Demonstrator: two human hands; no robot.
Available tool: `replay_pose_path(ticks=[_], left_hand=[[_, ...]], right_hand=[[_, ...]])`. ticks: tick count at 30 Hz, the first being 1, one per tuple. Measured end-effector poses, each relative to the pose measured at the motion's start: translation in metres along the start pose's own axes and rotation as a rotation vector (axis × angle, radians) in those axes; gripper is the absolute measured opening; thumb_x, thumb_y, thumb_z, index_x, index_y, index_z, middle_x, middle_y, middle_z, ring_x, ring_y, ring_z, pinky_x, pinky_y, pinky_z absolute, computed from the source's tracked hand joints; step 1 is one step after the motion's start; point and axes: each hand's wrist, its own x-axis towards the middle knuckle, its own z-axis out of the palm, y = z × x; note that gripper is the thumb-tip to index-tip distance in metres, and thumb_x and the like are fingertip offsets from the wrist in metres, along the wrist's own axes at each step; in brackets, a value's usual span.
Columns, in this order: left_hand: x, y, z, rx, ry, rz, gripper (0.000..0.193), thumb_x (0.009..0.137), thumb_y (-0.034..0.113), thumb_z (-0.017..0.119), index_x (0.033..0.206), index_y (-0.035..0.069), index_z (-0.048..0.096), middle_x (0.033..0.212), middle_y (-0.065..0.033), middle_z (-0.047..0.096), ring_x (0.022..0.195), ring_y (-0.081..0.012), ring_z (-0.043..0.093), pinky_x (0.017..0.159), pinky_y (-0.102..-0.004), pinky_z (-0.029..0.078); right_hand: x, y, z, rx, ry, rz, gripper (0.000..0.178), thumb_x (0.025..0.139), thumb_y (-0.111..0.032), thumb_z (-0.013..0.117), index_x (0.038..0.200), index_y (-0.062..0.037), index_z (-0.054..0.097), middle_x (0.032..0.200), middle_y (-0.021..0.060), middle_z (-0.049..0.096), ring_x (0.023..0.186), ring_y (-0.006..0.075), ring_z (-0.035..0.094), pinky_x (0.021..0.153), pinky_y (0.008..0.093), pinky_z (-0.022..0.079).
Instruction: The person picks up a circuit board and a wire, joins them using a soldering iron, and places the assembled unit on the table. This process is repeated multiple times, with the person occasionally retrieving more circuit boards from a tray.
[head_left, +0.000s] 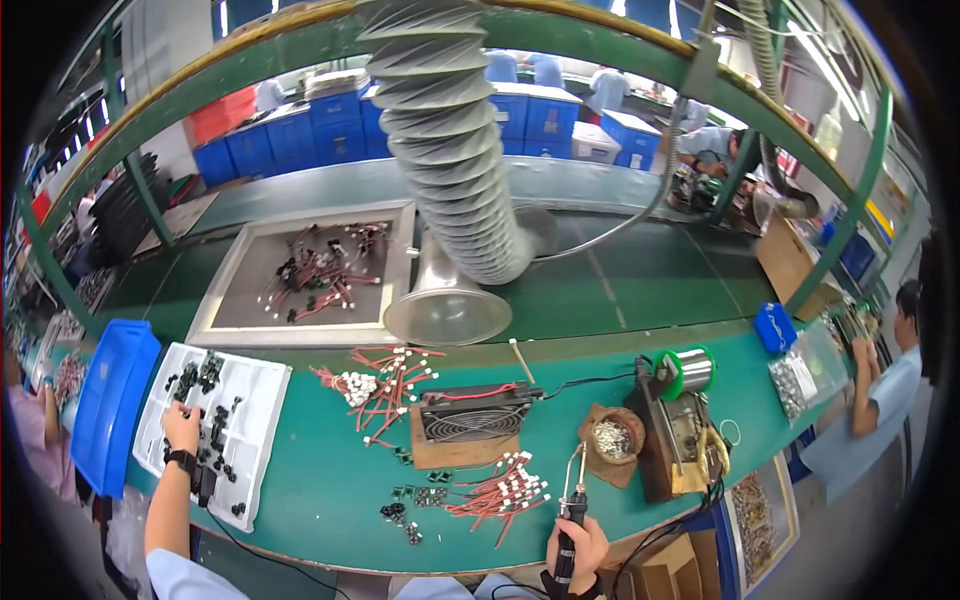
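My left hand [181, 428], with a dark band at the wrist, reaches over a white compartmented tray [262, 400]. Its fingers are closed at the tray's small black components [210, 372]; whether a piece is between the fingertips is too small to tell. In my right hand [582, 546] is a black-handled soldering iron [572, 515], held upright, its two thin metal prongs pointing away from me. Just beyond the prongs stands a round brown pot [613, 438] of pale bits. Red wires with white connectors [503, 490] lie left of the iron, beside small green-and-black parts [405, 510].
A small fan [475, 420] sits on a wooden board mid-table. More red wires [385, 385] lie behind it. A solder spool [688, 371] tops a box at right. A blue bin [113, 405] is far left. An exhaust hose [450, 140] hangs overhead. Co-workers sit at both sides.
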Motion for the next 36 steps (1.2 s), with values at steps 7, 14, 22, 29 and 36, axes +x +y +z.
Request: replay_pose_path(ticks=[7, 14, 22, 29, 36], left_hand=[[0.021, -0.004, 0.005, -0.273, -0.048, -0.087, 0.033, 0.076, 0.040, 0.062, 0.075, 0.007, 0.061, 0.072, -0.0093, 0.061, 0.069, -0.0256, 0.056, 0.068, -0.0366, 0.044], [0.004, 0.025, -0.057, -0.627, -0.153, -0.242, 0.051, 0.085, 0.047, 0.051, 0.084, -0.002, 0.064, 0.073, -0.0114, 0.063, 0.068, -0.0217, 0.058, 0.066, -0.0324, 0.043], [-0.114, 0.221, -0.123, -0.841, -0.519, 0.185, 0.012, 0.083, 0.020, 0.063, 0.087, 0.011, 0.056, 0.072, 0.0048, 0.053, 0.061, -0.0041, 0.049, 0.051, -0.0197, 0.038], [-0.205, 0.305, -0.111, -0.584, -0.578, 0.701, 0.023, 0.074, 0.020, 0.071, 0.089, 0.007, 0.058, 0.091, -0.0102, 0.050, 0.080, -0.0253, 0.054, 0.068, -0.0309, 0.045], [-0.217, 0.339, -0.136, -0.389, -0.419, 1.022, 0.037, 0.073, 0.029, 0.072, 0.099, 0.006, 0.059, 0.103, -0.0142, 0.049, 0.092, -0.0316, 0.051, 0.080, -0.0406, 0.043]], right_hand=[[-0.004, 0.001, -0.002, -0.005, 0.015, -0.034, 0.035, 0.058, 0.001, 0.067, 0.089, -0.0133, 0.062, 0.077, 0.0083, 0.058, 0.061, 0.0267, 0.057, 0.052, 0.0340, 0.046], [0.000, 0.006, 0.002, 0.071, -0.012, -0.068, 0.035, 0.060, 0.004, 0.065, 0.091, -0.0117, 0.061, 0.077, 0.0104, 0.058, 0.061, 0.0288, 0.056, 0.053, 0.0338, 0.045], [-0.001, 0.008, 0.006, 0.083, 0.024, -0.079, 0.034, 0.062, 0.006, 0.064, 0.091, -0.0098, 0.061, 0.078, 0.0132, 0.057, 0.061, 0.0300, 0.056, 0.053, 0.0337, 0.045], [-0.006, 0.010, 0.006, 0.116, 0.028, -0.076, 0.035, 0.062, 0.006, 0.064, 0.093, -0.0102, 0.061, 0.079, 0.0130, 0.057, 0.061, 0.0292, 0.056, 0.053, 0.0338, 0.045], [-0.003, 0.010, 0.002, 0.107, 0.018, -0.071, 0.034, 0.064, 0.006, 0.064, 0.093, -0.0095, 0.060, 0.080, 0.0133, 0.059, 0.062, 0.0288, 0.057, 0.054, 0.0339, 0.046]])
